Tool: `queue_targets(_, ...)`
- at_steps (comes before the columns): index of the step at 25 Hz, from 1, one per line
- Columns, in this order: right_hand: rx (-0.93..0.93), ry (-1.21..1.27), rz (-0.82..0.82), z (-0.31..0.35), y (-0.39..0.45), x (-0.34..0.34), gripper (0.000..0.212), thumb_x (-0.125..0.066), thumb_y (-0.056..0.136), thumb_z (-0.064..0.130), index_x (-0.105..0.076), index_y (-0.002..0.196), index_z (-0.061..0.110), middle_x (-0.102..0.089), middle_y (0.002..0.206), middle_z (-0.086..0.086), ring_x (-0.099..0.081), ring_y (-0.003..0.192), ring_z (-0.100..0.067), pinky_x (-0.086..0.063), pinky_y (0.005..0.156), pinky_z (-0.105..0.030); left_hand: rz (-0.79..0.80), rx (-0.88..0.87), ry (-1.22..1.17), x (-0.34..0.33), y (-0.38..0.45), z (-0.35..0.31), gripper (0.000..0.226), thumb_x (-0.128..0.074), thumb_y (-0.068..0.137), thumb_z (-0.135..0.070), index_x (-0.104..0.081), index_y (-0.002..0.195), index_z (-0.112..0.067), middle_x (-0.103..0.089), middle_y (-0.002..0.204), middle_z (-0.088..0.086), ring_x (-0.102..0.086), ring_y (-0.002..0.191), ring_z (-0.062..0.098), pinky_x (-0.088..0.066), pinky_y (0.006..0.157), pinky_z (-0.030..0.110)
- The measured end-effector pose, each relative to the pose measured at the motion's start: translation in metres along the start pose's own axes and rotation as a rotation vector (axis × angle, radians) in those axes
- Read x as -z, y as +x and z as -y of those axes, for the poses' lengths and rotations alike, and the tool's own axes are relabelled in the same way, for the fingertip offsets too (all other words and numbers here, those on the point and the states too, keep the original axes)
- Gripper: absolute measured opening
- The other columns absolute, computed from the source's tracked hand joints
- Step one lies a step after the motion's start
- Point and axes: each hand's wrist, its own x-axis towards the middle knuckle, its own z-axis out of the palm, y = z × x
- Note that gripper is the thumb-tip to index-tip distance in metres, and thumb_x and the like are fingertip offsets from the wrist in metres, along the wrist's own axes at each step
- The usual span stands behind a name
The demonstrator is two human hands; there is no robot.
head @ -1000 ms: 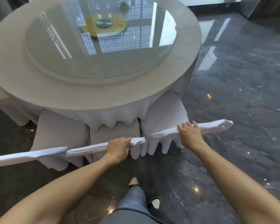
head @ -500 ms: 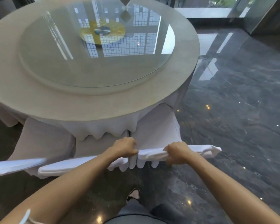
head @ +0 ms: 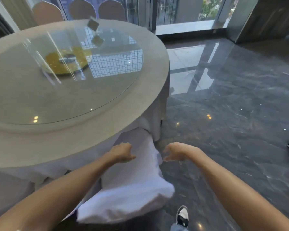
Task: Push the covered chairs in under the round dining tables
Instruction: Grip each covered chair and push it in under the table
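A white-covered chair (head: 128,195) stands right below me, its seat tucked under the round dining table (head: 107,132) and its back top nearest to me. My left hand (head: 122,152) hovers over the chair near the table edge, fingers loosely curled and holding nothing. A short way to its right, my right hand (head: 175,152) hangs over the chair's right side, fingers apart and empty. Neither hand touches the chair cover. The white tablecloth hides the chair's front.
A glass turntable (head: 65,77) with a gold centre lies on the table. Three covered chair backs (head: 82,9) stand at the table's far side. Glossy dark marble floor (head: 232,114) stretches to the right. My shoe (head: 182,215) is beside the chair.
The chair went forward under the table. Both hands, which gripped the top of its back, have let go and now hover above it. The view has moved closer and to the right.
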Motion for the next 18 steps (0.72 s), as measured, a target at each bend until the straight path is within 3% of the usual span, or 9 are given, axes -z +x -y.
queue_targets(3, -0.002, -0.011, -0.008, -0.081, -0.004, 0.054, 0.052, -0.061, 0.084, 0.048, -0.06, 0.126, 0.018, -0.061, 0.13, -0.004, -0.057, 0.117, -0.029, -0.047, 0.099, -0.042, -0.028, 0.071, -0.034, 0.038, 0.041, -0.063, 0.069, -0.054, 0.088, -0.06, -0.048, 0.138, -0.012, -0.05, 0.143, 0.009, -0.049, 0.128, 0.028, -0.042, 0.105, 0.044)
queue_targets(10, 0.026, -0.098, -0.023, -0.203, 0.031, 0.172, 0.055, -0.06, 0.085, 0.046, -0.055, 0.132, 0.019, -0.056, 0.136, -0.004, -0.053, 0.122, -0.028, -0.044, 0.102, -0.043, -0.213, 0.178, -0.156, 0.125, 0.122, -0.16, 0.074, -0.051, 0.084, -0.065, -0.046, 0.142, -0.019, -0.048, 0.147, 0.002, -0.045, 0.134, 0.022, -0.041, 0.106, 0.042)
queue_targets(18, 0.125, -0.221, -0.065, -0.298, 0.142, 0.341, 0.06, -0.059, 0.091, 0.045, -0.043, 0.145, 0.021, -0.045, 0.148, -0.003, -0.044, 0.133, -0.025, -0.038, 0.107, -0.04, -0.225, 0.234, -0.212, 0.248, 0.305, -0.212, 0.059, -0.052, 0.079, -0.066, -0.058, 0.12, -0.025, -0.063, 0.126, 0.001, -0.058, 0.115, 0.025, -0.049, 0.093, 0.041)
